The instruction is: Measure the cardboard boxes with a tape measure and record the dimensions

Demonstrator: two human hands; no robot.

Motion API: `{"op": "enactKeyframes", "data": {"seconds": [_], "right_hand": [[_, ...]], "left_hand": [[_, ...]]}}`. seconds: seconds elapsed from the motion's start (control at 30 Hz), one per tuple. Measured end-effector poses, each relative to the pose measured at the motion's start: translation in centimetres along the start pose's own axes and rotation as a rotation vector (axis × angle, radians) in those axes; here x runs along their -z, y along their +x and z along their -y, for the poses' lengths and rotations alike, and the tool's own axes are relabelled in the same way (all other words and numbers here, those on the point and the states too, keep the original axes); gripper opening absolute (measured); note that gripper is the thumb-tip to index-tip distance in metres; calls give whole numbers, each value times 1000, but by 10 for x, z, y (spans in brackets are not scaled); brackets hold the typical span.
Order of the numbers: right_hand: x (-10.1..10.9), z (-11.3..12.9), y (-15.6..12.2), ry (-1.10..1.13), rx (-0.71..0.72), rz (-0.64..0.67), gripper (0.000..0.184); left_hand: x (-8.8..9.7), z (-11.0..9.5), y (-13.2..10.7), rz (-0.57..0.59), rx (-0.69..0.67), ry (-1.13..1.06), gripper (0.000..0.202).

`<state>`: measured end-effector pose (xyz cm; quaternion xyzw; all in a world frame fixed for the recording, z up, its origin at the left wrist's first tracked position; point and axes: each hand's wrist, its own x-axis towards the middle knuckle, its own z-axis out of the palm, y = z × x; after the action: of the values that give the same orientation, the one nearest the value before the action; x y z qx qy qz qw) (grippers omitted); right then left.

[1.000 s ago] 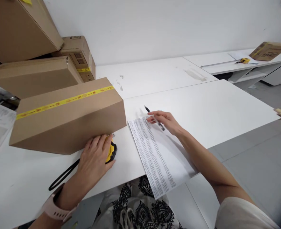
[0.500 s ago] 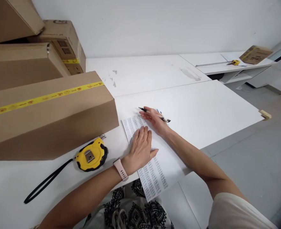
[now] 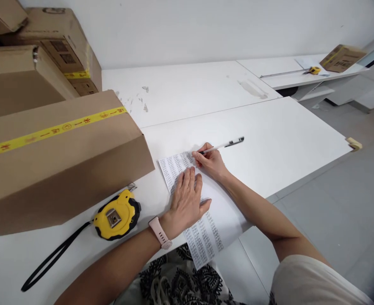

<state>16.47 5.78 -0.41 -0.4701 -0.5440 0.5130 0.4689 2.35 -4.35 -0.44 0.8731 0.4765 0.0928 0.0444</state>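
A sheet of paper [image 3: 202, 243] with columns of small handwriting lies at the table's near edge, its lower part hanging over. My left hand [image 3: 187, 203] rests flat on it, fingers stretched out, a pink watch band at the wrist. At the top of the sheet, my right hand [image 3: 212, 163] is closed round a black and clear pen [image 3: 226, 145], whose rear end points up to the right. The fingers hide the pen's tip. Left of my left hand lies a yellow and black tape measure [image 3: 118, 215] with a black wrist strap.
A large taped cardboard box [image 3: 62, 156] stands on the left of the white table [image 3: 266, 144], with more boxes [image 3: 56, 46] behind. On a farther table are a small box [image 3: 342, 58] and another yellow tape measure [image 3: 314, 70]. A wooden piece [image 3: 353, 144] sits at the right corner.
My right fingers have closed round the pen, and it has turned from lying across the hand to a writing grip over the sheet. The left hand stays flat. The view has shifted slightly.
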Motion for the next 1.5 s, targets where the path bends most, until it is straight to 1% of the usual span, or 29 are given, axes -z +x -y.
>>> {"op": "enactKeyframes", "data": {"seconds": [0.07, 0.13, 0.2, 0.27, 0.33, 0.5, 0.63, 0.8, 1.23, 1.5], "right_hand": [[0, 0, -1, -112, 22, -35, 38], [1, -1, -2, -177, 60, -36, 33], [1, -1, -3, -152, 68, 10, 30], [1, -1, -4, -100, 47, 45, 31], [1, 0, -5, -104, 28, 35, 32], [2, 1, -8, -315, 104, -38, 25], [2, 1, -9, -385, 117, -13, 19], [2, -1, -10, -399, 125, -6, 18], [0, 2, -11, -440, 122, -7, 20], [1, 2, -10, -457, 123, -17, 18]], "left_hand": [[0, 0, 0, -4, 0, 2, 77], [1, -1, 0, -4, -1, -2, 76], [2, -1, 0, -2, 3, -5, 76], [3, -2, 0, 3, 6, 1, 76], [3, -2, 1, 8, 7, 14, 76], [2, -2, 0, -6, -3, 33, 77], [1, -2, 0, -9, -8, 31, 77], [2, -1, 0, -19, -3, 26, 77], [4, -2, 0, 5, 3, 6, 78], [3, -1, -1, -8, -3, 18, 78]]}}
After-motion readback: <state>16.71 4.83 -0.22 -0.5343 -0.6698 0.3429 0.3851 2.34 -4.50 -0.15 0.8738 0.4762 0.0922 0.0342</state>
